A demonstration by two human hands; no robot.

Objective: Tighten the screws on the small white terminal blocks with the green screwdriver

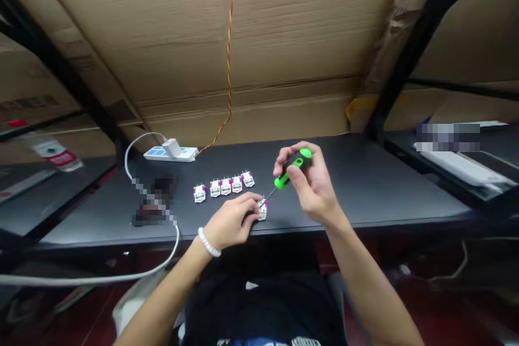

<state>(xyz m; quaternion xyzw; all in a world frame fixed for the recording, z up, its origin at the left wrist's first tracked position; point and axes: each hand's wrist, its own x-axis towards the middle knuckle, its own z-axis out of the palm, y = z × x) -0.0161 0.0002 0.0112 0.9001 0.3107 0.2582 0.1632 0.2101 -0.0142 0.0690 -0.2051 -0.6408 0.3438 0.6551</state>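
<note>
In my right hand point(310, 181) is a screwdriver point(298, 162) with a green and black handle, tilted so its shaft runs down to the left. Its tip meets a small white part with purple sides point(263, 212) near the table's front edge. The fingers of my left hand point(235, 220) are closed on the left side of that part, and a white band circles the wrist. Behind it, several similar white and purple parts point(226, 186) lie in a row on the black tabletop point(344, 184). Fingertips hide some of the held part.
A white power strip point(184, 154) with a plugged-in charger point(172, 147) lies at the back left; its white cable point(177, 238) loops over the front edge. Twisted wire point(230, 65) hangs before the cardboard point(295, 27). A bottle point(57, 152) stands left, black posts point(399, 73) flank the table.
</note>
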